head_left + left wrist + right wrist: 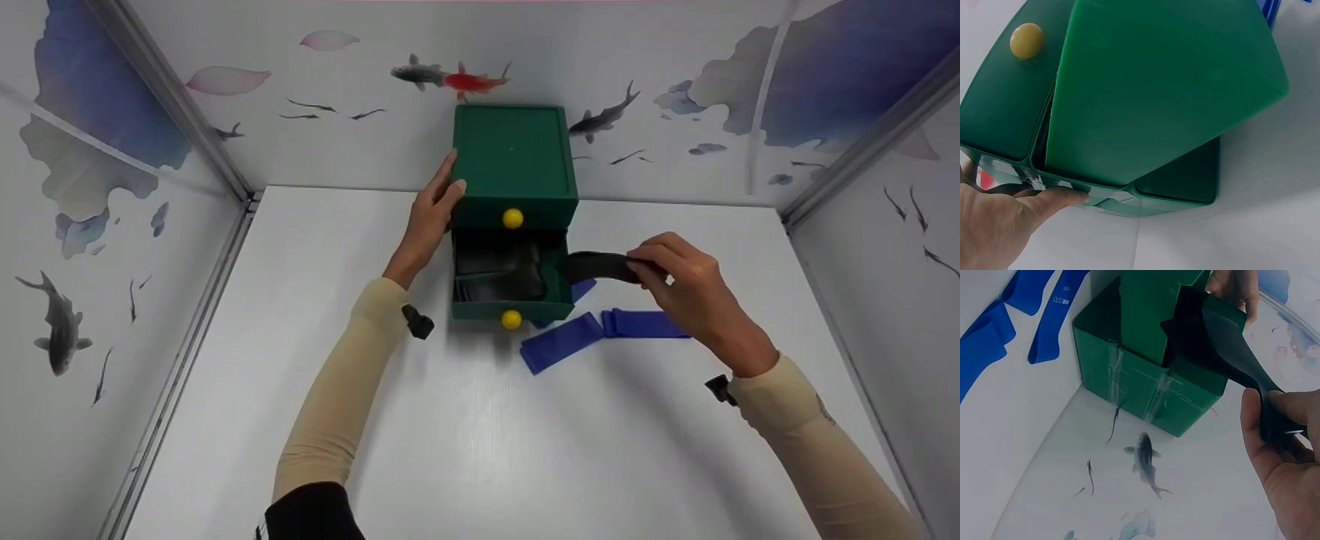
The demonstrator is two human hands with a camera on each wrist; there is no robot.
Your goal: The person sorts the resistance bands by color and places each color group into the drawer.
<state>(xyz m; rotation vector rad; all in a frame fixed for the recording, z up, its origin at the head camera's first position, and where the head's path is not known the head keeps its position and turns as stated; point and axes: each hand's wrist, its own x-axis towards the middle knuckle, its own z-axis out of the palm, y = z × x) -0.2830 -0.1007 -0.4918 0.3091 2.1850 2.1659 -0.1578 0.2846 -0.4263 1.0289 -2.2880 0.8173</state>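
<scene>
A green drawer cabinet (514, 154) with yellow knobs stands at the back of the white table. One of its drawers (480, 310) is pulled out, and folded black bands (499, 277) lie inside. My left hand (427, 225) rests against the cabinet's left side, with the thumb (1064, 198) laid along the side wall. To the right of the drawer, my right hand (686, 289) pinches a black elastic band (1230, 349) between thumb and fingers. The band is folded over, and its free end reaches the drawer's right wall.
Blue elastic bands (562, 343) lie on the table (480, 450) right of the drawer, partly under the right hand and the black band. White walls (247, 135) printed with fish close in the back and both sides.
</scene>
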